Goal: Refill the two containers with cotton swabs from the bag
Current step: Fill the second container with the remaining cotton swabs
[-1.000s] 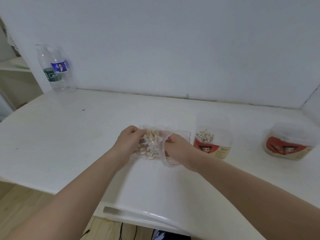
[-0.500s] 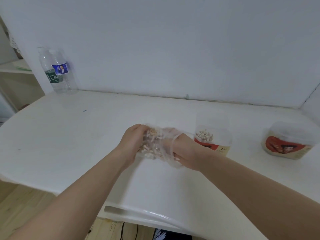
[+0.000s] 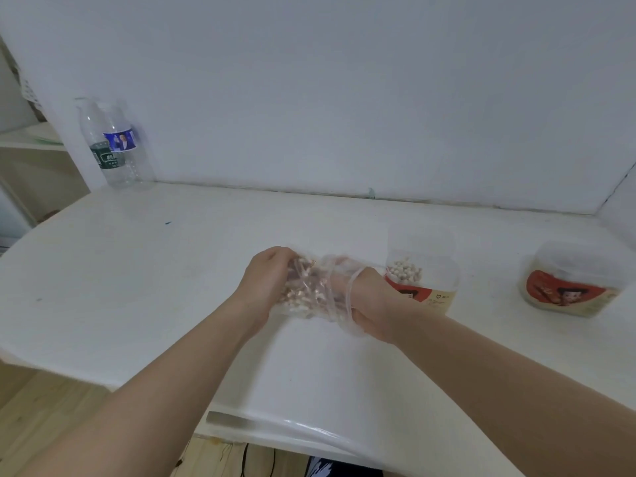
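A clear plastic bag (image 3: 311, 292) full of cotton swabs sits at the table's middle. My left hand (image 3: 265, 287) grips its left end from outside. My right hand (image 3: 370, 304) is pushed through the bag's open mouth, its fingers inside among the swabs and hidden by the plastic. Right behind that hand stands a clear container (image 3: 421, 270) with a red label, open-topped, with swab heads showing inside. A second, lower container (image 3: 571, 280) with the same red label stands at the far right.
Two clear water bottles (image 3: 115, 146) stand at the back left against the white wall. The white table (image 3: 137, 277) has its rounded front edge close to me, with wooden floor below. A wall corner closes the right side.
My right hand has gone deeper into the bag's mouth, and the plastic has bunched around my wrist. My left hand has kept its hold on the bag.
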### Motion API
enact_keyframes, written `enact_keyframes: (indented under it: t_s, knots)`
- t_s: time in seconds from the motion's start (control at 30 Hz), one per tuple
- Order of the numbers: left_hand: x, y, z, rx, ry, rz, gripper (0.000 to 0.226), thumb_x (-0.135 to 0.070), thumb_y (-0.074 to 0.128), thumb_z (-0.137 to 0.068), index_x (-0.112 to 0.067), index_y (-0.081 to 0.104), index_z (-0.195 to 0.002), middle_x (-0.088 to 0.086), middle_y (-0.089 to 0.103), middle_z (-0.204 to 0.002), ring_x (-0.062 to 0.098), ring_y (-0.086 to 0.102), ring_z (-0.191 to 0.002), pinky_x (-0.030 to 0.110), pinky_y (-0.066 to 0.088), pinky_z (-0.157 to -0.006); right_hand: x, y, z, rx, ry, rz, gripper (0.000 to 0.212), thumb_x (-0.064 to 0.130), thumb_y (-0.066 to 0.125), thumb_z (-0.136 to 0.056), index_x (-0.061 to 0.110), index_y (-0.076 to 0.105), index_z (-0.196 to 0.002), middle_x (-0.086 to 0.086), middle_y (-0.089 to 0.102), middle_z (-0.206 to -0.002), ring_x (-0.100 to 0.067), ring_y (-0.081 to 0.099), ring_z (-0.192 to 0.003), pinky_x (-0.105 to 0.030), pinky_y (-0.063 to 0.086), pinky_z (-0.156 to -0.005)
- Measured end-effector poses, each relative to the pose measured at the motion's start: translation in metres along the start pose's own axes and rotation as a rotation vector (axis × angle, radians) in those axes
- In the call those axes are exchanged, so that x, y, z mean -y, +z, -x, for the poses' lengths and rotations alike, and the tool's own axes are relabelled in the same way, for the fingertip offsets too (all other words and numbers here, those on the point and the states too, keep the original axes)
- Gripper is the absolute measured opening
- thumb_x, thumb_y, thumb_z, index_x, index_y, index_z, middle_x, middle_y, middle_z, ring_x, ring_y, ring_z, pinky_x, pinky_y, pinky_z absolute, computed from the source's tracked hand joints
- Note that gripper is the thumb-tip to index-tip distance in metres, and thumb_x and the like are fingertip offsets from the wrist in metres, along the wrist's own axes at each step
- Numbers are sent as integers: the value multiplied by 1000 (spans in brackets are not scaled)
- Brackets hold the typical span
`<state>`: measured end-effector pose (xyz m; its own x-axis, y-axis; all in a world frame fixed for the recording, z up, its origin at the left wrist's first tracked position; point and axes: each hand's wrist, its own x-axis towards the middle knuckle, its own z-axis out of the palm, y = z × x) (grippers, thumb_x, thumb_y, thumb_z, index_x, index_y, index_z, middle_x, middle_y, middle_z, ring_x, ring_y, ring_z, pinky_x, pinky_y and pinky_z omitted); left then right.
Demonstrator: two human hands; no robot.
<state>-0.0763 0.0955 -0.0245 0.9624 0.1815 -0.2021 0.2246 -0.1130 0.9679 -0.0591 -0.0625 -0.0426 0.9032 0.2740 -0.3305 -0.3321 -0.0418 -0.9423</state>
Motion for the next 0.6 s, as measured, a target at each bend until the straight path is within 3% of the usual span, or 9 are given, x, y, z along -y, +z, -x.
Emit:
enact_keyframes:
  t_s: [0.07,0.17,0.23,0.3,0.4,0.47,0.53,0.6]
  knots:
    - [2,-4,-3,-60,-1,-6,21,-22,45,-94,-14,61,-82,5,71,-82,23,62,-77,36,44,-73,-3,-7,4,-1,-15,10,27,3,55,-96,1,62,-122,-19,69,-119,-37,66,-113,-45,55,-91]
    - [4,-15,-8,-142,-41,32,25,-19,43,-93,-9,63,-82,4,71,-73,26,62,-75,38,45,-72,-2,-22,6,78,8,5,31,-7,47,-93,12,72,-89,-4,72,-86,-18,67,-81,-36,51,-78]
    - [6,-21,-9,-174,-71,71,27,-17,43,-93,-8,62,-76,6,71,-70,28,60,-75,37,44,-69,3,-26,12,109,7,-10,27,-5,51,-91,12,63,-74,-3,59,-72,-13,56,-61,-30,47,-69]
    - [8,-21,-7,-137,-109,108,31,-18,44,-95,-11,58,-68,7,70,-71,29,58,-75,38,44,-70,7,-27,16,139,35,-62,19,-6,52,-91,9,61,-83,-7,55,-75,-12,52,-59,-28,49,-67]
    - [10,-15,-3,-76,-164,156,35,-18,46,-96,-13,55,-62,9,69,-72,27,58,-59,33,45,-57,6,-23,15,170,52,-105,22,-10,46,-91,6,61,-87,-13,51,-79,-19,52,-66,-37,52,-85]
    - [10,-11,-2,-51,-178,173,32,-23,49,-97,-13,54,-67,10,65,-74,24,56,-55,31,42,-53,5,-18,13,164,95,-107,17,-6,52,-91,0,65,-100,-18,56,-95,-27,53,-85,-40,51,-86]
    - [10,-11,-2,-5,-187,169,35,-34,54,-98,-11,55,-72,13,62,-78,24,55,-56,34,41,-56,1,-13,8,203,124,-113,27,0,58,-90,-5,65,-116,-21,58,-106,-33,54,-95,-43,42,-85]
    - [11,-11,-1,50,-172,142,34,-37,62,-96,-4,62,-91,19,67,-82,28,62,-64,35,50,-59,-4,-10,3,180,158,-177,32,3,59,-93,4,66,-124,-17,66,-119,-31,63,-104,-41,44,-87]
